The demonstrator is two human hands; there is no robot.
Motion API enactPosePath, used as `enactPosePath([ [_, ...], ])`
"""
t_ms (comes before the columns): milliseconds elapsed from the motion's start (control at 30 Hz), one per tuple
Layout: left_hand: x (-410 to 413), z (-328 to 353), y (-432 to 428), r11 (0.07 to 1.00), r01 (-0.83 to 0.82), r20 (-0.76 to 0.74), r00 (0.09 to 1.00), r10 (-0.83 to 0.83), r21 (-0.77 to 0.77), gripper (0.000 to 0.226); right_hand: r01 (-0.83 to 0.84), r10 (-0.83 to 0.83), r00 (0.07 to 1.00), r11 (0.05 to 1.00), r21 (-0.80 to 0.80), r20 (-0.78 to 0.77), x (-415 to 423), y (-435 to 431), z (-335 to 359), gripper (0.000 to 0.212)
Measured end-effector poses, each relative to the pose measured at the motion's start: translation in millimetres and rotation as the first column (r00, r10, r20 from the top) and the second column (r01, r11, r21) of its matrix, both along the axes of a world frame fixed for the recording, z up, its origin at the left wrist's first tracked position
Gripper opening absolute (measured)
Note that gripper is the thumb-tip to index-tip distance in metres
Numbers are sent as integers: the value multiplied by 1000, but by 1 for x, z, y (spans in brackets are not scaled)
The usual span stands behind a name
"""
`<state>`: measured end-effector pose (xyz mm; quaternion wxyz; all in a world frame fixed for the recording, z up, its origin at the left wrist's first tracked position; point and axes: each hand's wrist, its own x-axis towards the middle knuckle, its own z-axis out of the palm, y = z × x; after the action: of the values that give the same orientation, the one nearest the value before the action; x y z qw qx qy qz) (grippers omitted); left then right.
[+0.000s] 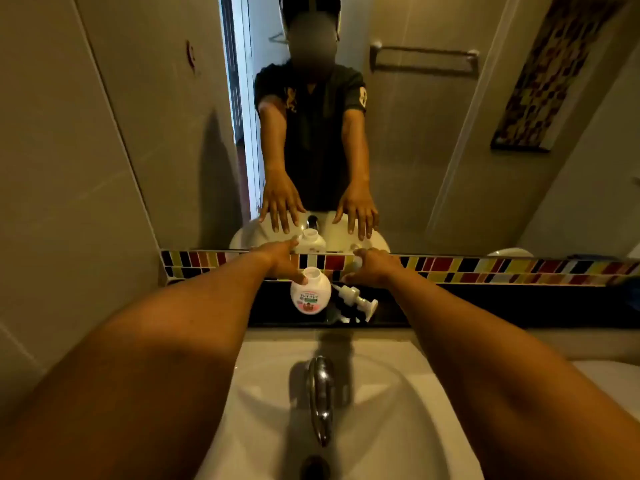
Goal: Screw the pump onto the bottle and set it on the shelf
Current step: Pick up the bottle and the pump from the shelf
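A round white soap bottle [306, 293] with a pink label stands upright on the black shelf [450, 306] behind the sink, its neck open. My left hand [282, 263] reaches over it, fingers spread, with fingertips touching the bottle's shoulder. The white pump [356, 301] lies on its side on the shelf just right of the bottle. My right hand [375, 266] hovers above and behind the pump, fingers apart, holding nothing.
A white sink [398, 410] with a chrome tap [320, 393] is below the shelf. A strip of coloured tiles [502, 270] and a mirror [433, 150] rise behind the shelf. A tiled wall [69, 202] stands at the left.
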<state>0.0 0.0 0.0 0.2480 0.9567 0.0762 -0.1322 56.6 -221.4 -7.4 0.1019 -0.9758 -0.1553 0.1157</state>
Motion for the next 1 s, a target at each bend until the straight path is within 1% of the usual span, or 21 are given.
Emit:
enactPosePath([
  [167,3,-36,-1,999,-24,-68,997,22,-31,107,59,-60,996,998,-28,-58,2,-1,-40,82],
  [233,4,-52,0,996,-55,-84,995,49,-72,112,73,-72,994,997,15,-83,3,-1,-57,82],
  [333,7,-73,2,972,-107,-73,993,94,-208,112,103,-95,991,991,81,-97,2,-2,-73,75],
  [400,8,-83,1,939,-134,-44,991,127,-317,110,127,-118,990,985,120,-79,1,-2,-83,76],
  [533,11,-98,-5,829,-176,-5,979,204,-531,98,165,-163,986,964,209,-24,2,-1,-100,69],
  [600,14,-104,-8,787,-182,14,972,235,-589,92,189,-190,982,950,249,-17,3,0,-106,67],
  [733,15,-111,-15,752,-185,26,965,259,-633,86,247,-253,967,917,313,-21,1,-1,-114,66],
  [900,17,-114,-16,764,-191,27,965,263,-617,83,265,-279,960,890,372,-16,2,-2,-119,55],
  [1000,16,-111,-12,761,-207,19,961,276,-615,82,309,-292,950,837,451,-111,8,-4,-114,49],
])
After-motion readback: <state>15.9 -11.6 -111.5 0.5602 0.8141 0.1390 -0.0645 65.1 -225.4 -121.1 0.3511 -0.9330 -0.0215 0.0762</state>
